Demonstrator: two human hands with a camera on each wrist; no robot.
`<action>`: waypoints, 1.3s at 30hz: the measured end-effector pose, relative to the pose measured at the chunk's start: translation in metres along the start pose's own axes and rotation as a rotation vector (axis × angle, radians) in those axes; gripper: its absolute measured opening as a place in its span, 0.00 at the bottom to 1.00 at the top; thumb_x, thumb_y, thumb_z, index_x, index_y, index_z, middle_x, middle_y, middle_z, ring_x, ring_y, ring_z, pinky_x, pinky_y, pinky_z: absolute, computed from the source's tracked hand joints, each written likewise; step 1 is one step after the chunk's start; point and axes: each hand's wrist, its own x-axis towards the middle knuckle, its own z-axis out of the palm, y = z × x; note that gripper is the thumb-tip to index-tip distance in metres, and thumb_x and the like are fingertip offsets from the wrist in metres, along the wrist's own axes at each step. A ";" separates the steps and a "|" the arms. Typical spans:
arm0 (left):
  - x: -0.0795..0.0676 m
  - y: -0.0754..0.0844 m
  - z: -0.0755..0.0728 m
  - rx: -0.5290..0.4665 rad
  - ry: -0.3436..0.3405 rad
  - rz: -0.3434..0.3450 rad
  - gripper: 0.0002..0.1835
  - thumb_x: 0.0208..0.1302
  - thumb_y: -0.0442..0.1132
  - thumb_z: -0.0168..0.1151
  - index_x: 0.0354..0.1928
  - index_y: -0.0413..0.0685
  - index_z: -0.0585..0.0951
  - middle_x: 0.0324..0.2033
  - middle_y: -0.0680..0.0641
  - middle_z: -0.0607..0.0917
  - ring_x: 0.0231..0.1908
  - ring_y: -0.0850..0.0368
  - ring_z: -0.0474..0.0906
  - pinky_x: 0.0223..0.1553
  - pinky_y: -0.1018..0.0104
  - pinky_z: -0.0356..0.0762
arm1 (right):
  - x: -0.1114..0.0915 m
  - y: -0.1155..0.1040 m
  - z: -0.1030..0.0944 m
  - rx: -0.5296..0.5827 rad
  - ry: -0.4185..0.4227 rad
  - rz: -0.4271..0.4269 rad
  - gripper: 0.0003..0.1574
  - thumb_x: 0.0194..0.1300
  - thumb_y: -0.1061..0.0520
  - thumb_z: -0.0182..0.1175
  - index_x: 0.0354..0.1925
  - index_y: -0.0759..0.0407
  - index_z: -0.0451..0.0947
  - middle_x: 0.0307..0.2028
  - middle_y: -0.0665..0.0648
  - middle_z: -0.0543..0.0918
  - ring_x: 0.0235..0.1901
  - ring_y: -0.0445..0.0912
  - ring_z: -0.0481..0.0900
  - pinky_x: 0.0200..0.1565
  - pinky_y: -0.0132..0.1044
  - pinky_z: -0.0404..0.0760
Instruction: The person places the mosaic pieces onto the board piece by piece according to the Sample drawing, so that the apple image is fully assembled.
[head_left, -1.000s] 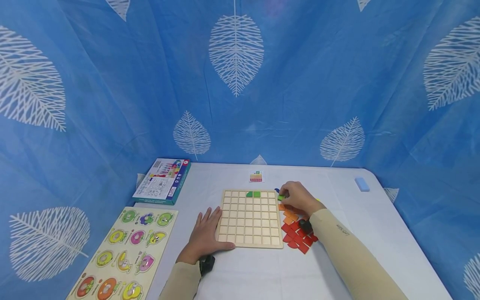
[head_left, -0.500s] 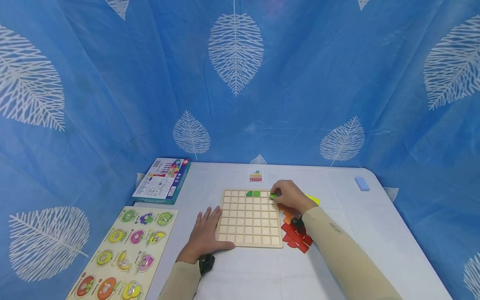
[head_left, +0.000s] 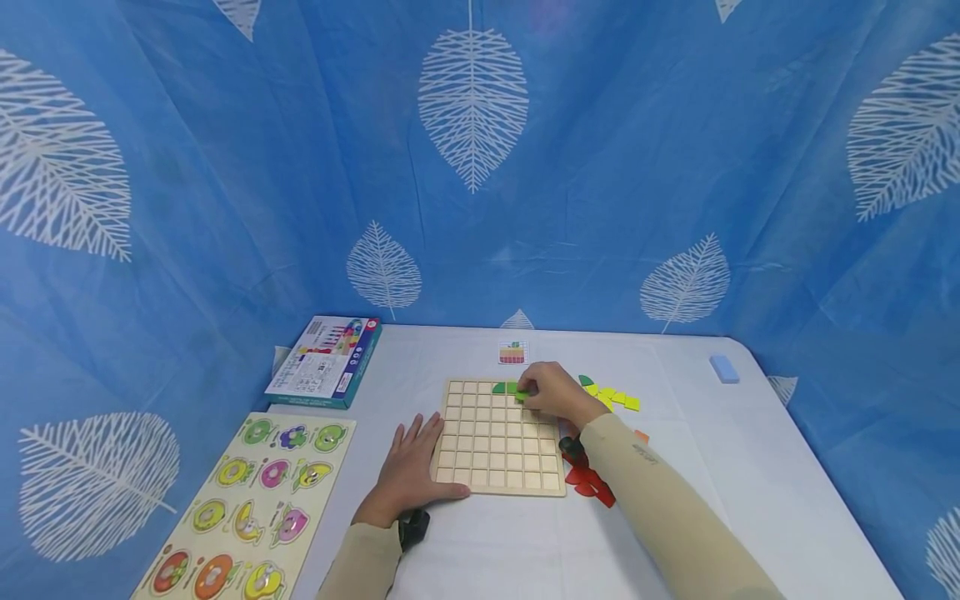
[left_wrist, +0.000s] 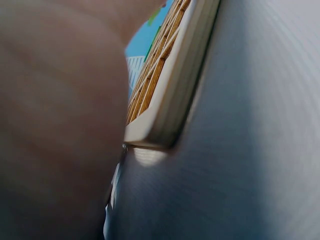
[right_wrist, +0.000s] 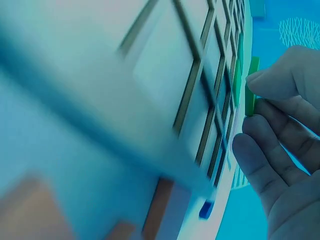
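A wooden grid board (head_left: 480, 451) lies flat on the white table, with a dark green quarter-round piece (head_left: 498, 388) and a green square (head_left: 512, 387) set in its far row. My left hand (head_left: 405, 477) rests at the board's near left corner, fingers spread along the left side and thumb along the front edge. Over the far row, my right hand (head_left: 557, 392) pinches a light green tile (right_wrist: 251, 86) between thumb and fingers, beside the green square. In the left wrist view the board's corner (left_wrist: 160, 125) shows next to the blurred hand.
Red pieces (head_left: 587, 482) lie right of the board, partly under the right forearm; yellow tiles (head_left: 624, 401) lie behind it. A small picture card (head_left: 513, 352) sits beyond the board. A box (head_left: 324, 363) and fruit puzzle (head_left: 247, 500) are left; a light blue block (head_left: 723, 368) is far right.
My right hand has carried the light green tile leftward from the loose pieces to over the board's far row. The yellow tiles have come into view. My left hand has stayed put.
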 end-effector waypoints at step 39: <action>0.000 0.001 -0.002 0.021 -0.004 0.004 0.72 0.40 0.81 0.73 0.82 0.45 0.62 0.80 0.44 0.61 0.80 0.40 0.46 0.78 0.39 0.37 | 0.018 -0.019 0.033 -0.018 -0.002 -0.026 0.11 0.63 0.68 0.73 0.44 0.57 0.90 0.38 0.49 0.87 0.38 0.42 0.82 0.45 0.41 0.84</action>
